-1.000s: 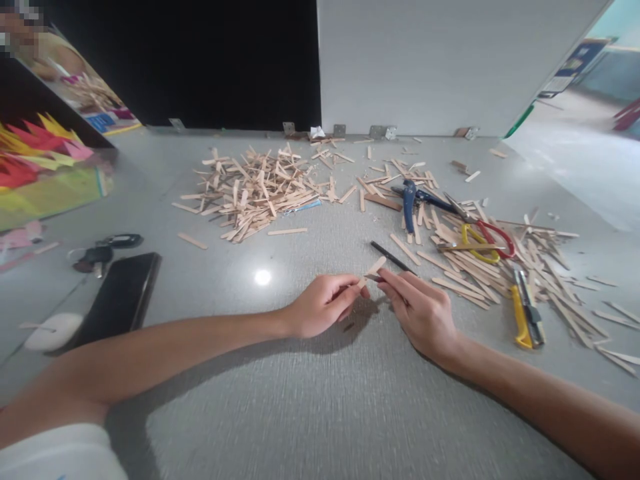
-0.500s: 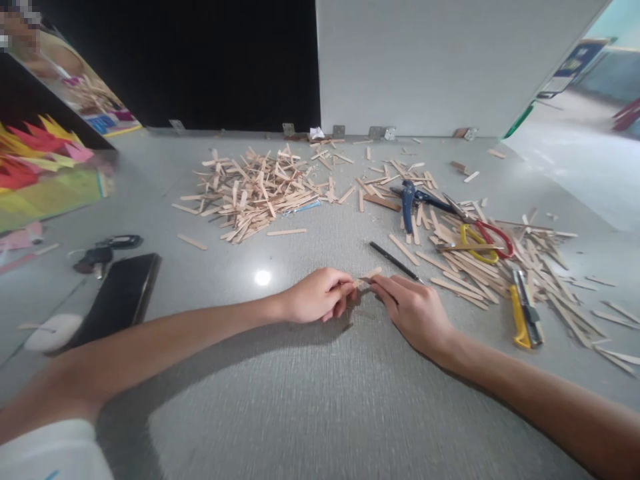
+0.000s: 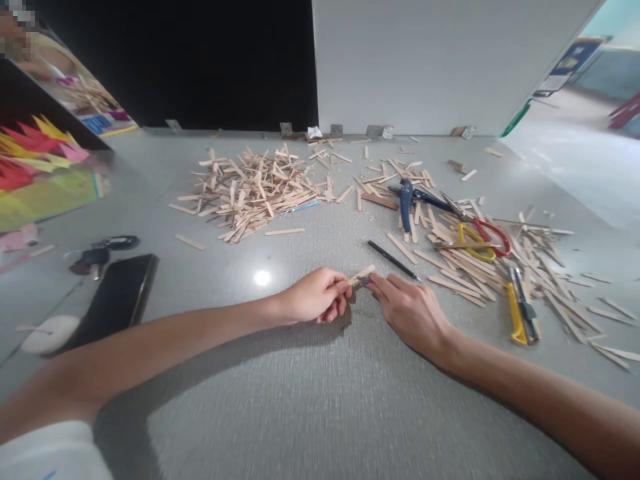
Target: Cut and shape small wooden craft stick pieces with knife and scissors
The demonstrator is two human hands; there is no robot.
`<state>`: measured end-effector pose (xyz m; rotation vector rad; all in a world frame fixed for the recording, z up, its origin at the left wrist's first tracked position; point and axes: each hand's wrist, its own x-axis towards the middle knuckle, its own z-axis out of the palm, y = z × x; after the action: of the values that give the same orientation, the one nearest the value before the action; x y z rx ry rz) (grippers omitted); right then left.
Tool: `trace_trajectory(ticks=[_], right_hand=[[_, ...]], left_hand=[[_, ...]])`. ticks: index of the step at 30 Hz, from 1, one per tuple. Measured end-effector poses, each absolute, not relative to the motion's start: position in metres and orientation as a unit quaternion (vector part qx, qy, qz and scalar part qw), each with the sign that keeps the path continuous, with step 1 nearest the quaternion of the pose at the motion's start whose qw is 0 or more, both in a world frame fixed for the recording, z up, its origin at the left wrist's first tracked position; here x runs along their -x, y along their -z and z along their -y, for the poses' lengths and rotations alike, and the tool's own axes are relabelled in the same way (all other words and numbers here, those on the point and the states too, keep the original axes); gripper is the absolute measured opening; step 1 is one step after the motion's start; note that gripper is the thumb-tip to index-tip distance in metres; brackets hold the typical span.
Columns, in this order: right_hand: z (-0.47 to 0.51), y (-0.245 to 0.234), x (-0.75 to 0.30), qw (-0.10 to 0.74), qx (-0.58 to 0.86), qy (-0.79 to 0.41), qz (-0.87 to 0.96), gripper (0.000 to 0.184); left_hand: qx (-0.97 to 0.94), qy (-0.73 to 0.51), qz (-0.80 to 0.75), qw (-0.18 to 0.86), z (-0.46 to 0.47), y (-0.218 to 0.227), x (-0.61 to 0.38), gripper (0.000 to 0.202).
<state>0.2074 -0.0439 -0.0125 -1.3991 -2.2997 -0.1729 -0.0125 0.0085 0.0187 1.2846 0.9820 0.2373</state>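
My left hand (image 3: 323, 295) is closed and pinches a pale wooden craft stick (image 3: 363, 273), whose free end points up and to the right. My right hand (image 3: 413, 305) lies just to the right, its fingers closed on a small dark flat piece (image 3: 365, 281) that meets the stick's lower edge. Most of that piece is hidden, so I cannot make out its kind. Beyond my right fingers a black pen (image 3: 393, 259) rests on the grey table (image 3: 320, 400).
A heap of craft sticks (image 3: 250, 193) lies behind my left hand. At right, more sticks (image 3: 457, 280) surround a blue-handled cutter (image 3: 406, 207), scissors (image 3: 475, 241) and a yellow utility knife (image 3: 520, 310). A phone (image 3: 117, 297), keys (image 3: 93, 261) and white mouse (image 3: 50, 335) lie at left.
My left hand has drawn slightly left, away from my right, and more of the craft stick shows between them. The whole view has shifted a little.
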Motion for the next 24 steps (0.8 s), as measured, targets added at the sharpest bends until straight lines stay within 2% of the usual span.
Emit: trace_trajectory(ticks=[6, 13, 24], right_hand=[[0.0417, 0.0135, -0.209, 0.214, 0.493, 0.079, 0.839, 0.056], [0.0405, 0.0181, -0.2119, 0.246, 0.485, 0.065, 0.837, 0.052], [0.0392, 0.0167, -0.2111, 0.243, 0.476, 0.07, 0.842, 0.062]], left_hand=[[-0.588, -0.092, -0.452, 0.664, -0.01, -0.0243, 0.0109, 0.035], [-0.608, -0.063, -0.474, 0.634, -0.0106, -0.0274, 0.0083, 0.036], [-0.609, -0.058, -0.467, 0.638, -0.0105, -0.0277, 0.0065, 0.034]])
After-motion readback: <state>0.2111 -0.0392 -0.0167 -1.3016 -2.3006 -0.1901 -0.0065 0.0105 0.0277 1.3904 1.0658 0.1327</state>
